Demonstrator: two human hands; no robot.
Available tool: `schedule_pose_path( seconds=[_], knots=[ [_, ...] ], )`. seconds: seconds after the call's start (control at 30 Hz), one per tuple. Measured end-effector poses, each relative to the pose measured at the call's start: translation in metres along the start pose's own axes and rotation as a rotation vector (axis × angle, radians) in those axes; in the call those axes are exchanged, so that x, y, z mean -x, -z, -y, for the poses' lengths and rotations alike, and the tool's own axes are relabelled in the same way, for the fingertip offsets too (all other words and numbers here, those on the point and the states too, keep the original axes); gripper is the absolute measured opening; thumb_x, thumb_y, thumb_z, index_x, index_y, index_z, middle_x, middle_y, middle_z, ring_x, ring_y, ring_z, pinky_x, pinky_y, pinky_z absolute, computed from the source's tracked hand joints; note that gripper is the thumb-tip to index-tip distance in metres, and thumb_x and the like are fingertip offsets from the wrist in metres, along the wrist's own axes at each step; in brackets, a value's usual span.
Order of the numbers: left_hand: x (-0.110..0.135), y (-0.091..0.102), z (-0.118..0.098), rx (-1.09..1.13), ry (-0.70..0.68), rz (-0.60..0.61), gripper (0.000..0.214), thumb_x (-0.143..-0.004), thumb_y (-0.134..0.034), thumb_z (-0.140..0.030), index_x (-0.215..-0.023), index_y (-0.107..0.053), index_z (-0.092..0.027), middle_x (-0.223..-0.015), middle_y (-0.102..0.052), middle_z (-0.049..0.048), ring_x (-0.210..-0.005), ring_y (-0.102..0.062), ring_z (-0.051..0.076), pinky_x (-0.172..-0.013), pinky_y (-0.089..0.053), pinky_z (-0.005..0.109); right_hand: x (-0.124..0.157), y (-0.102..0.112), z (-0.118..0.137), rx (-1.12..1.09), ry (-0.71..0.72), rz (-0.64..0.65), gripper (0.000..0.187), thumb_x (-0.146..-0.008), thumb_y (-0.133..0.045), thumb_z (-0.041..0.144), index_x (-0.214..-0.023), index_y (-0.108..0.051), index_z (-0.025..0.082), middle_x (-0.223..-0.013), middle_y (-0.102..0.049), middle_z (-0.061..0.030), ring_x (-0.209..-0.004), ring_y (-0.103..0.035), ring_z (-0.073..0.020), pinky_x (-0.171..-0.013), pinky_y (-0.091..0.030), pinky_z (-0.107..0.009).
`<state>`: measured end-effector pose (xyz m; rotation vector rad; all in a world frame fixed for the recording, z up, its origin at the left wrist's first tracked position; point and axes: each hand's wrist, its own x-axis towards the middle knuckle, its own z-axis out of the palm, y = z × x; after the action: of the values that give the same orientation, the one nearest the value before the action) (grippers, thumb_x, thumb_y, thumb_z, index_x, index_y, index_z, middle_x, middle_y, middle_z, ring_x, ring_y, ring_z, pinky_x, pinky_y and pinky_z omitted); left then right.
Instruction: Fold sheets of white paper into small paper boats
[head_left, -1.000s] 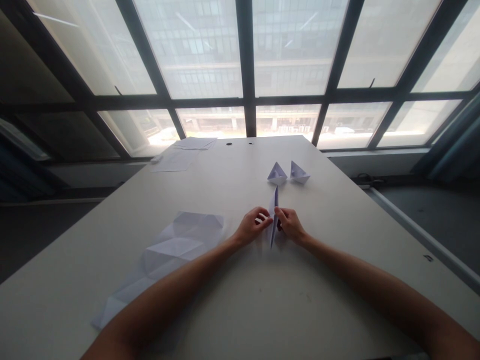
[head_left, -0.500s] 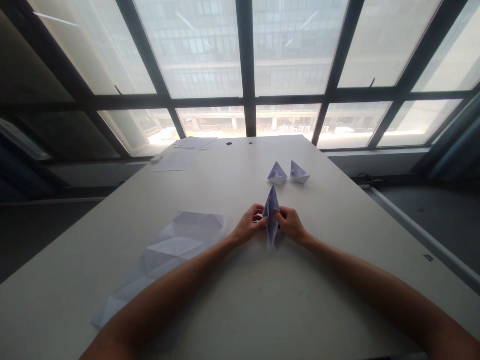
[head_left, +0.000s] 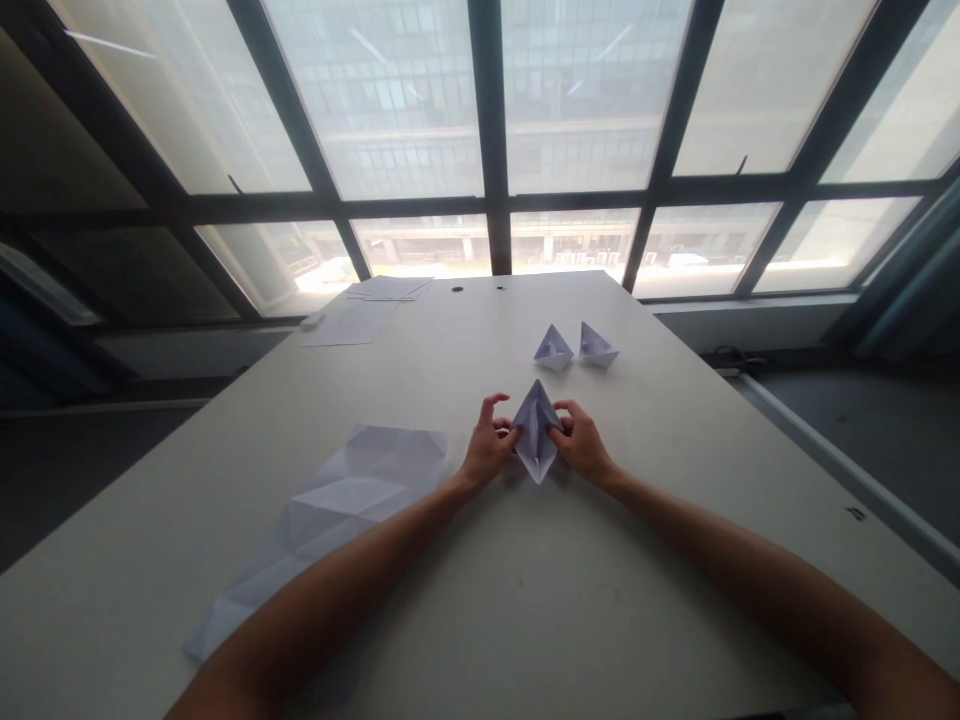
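Note:
A folded paper boat (head_left: pixel 535 432), diamond-shaped with a raised ridge down its middle, is held between both hands above the white table. My left hand (head_left: pixel 491 440) pinches its left corner, with the index finger lifted away from the paper. On the opposite corner my right hand (head_left: pixel 583 440) has its thumb on the front and its other fingers curled behind, partly hidden. Just beyond stand two finished-looking paper boats, one on the left (head_left: pixel 553 348) and one on the right (head_left: pixel 598 346), each with a pointed peak.
A large creased paper sheet (head_left: pixel 352 490) lies to the left, partly under my left forearm. Flat white sheets (head_left: pixel 352 322) rest at the table's far left, beside a small pale object (head_left: pixel 311 321). The white table (head_left: pixel 480 620) reaches toward the windows.
The paper boat has gone from a narrow, nearly edge-on shape to a wider, opened diamond. My left hand has shifted slightly left and its index finger has lifted.

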<state>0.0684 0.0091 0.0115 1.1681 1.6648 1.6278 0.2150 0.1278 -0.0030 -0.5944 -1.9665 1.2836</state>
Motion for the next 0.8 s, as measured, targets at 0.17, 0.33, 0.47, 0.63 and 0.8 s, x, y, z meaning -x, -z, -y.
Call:
schedule_pose_path(
  seconds=[0.17, 0.33, 0.47, 0.63, 0.8],
  knots=[
    [0.0023, -0.0005, -0.0038, -0.131, -0.086, -0.002, 0.025, -0.085, -0.061, -0.033, -0.107, -0.051, -0.024, -0.078, -0.059, -0.0037, -0.053, -0.060, 0.009, -0.045, -0.043, 0.015, 0.0018, 0.0010, 0.0009, 0.072, 0.101, -0.101, 0.019, -0.081, -0.057, 0.024, -0.098, -0.052, 0.022, -0.072, -0.062, 0.0031, -0.057, -0.059, -0.0138, -0.049, -0.040, -0.021],
    [0.0020, -0.0005, -0.0029, -0.179, -0.133, 0.005, 0.018, -0.087, -0.057, -0.032, -0.102, -0.054, -0.022, -0.080, -0.060, -0.0024, -0.052, -0.058, 0.009, -0.045, -0.042, 0.015, 0.0029, 0.0045, 0.0052, 0.242, 0.227, -0.052, 0.013, -0.082, -0.054, 0.019, -0.086, -0.067, 0.020, -0.080, -0.068, -0.0020, -0.065, -0.060, -0.0149, -0.059, -0.045, -0.024],
    [0.0017, 0.0004, -0.0027, -0.178, -0.119, -0.001, 0.024, -0.086, -0.059, -0.030, -0.107, -0.051, -0.023, -0.080, -0.060, -0.0030, -0.051, -0.057, 0.008, -0.044, -0.039, 0.014, 0.0026, 0.0054, 0.0063, 0.271, 0.251, -0.008, 0.021, -0.082, -0.055, 0.018, -0.091, -0.074, 0.018, -0.083, -0.071, -0.0034, -0.069, -0.061, -0.0165, -0.062, -0.046, -0.025],
    [0.0030, 0.0001, -0.0077, -0.213, -0.154, 0.070, 0.021, -0.088, -0.053, -0.026, -0.108, -0.059, -0.020, -0.089, -0.065, 0.0015, -0.052, -0.055, 0.007, -0.046, -0.037, 0.014, -0.0001, 0.0058, 0.0051, 0.182, 0.162, 0.047, 0.027, -0.079, -0.058, 0.019, -0.099, -0.076, 0.016, -0.087, -0.075, -0.0042, -0.073, -0.066, -0.0202, -0.067, -0.051, -0.029],
    [0.0020, 0.0018, -0.0079, -0.133, -0.114, 0.076, 0.042, -0.082, -0.059, -0.022, -0.122, -0.047, -0.024, -0.075, -0.060, -0.0045, -0.058, -0.056, 0.009, -0.054, -0.042, 0.016, -0.0014, 0.0063, 0.0062, 0.110, 0.139, 0.098, 0.027, -0.077, -0.059, 0.018, -0.098, -0.077, 0.017, -0.094, -0.075, -0.0061, -0.083, -0.068, -0.0231, -0.072, -0.053, -0.031]
  ],
)
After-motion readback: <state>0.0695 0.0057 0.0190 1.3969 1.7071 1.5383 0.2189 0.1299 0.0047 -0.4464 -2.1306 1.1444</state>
